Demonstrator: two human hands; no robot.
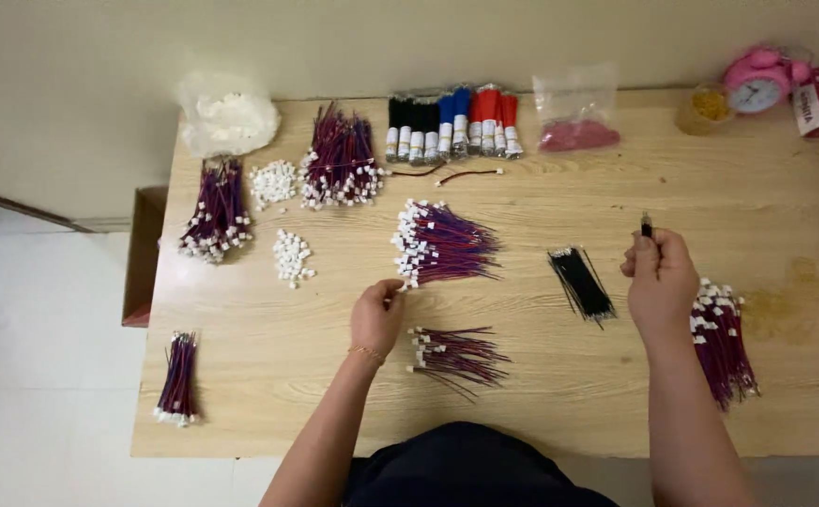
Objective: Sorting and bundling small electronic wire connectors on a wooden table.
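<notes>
Wooden table [541,385] carries many wire bundles. Left hand [376,317] reaches its fingertips [395,286] to the nearest wires [442,244] — they touch the white plugs at the bundle's lower corner, pinched together. Right hand [658,277] holds a thin black tube [647,226] upright, fingers clamped on it — black tubes [580,282] lie just left of them.

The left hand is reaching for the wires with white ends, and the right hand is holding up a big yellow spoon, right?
Not quite. The head view shows the right hand holding up a small black stick, not a spoon. The left hand does reach the wires with white ends.
</notes>
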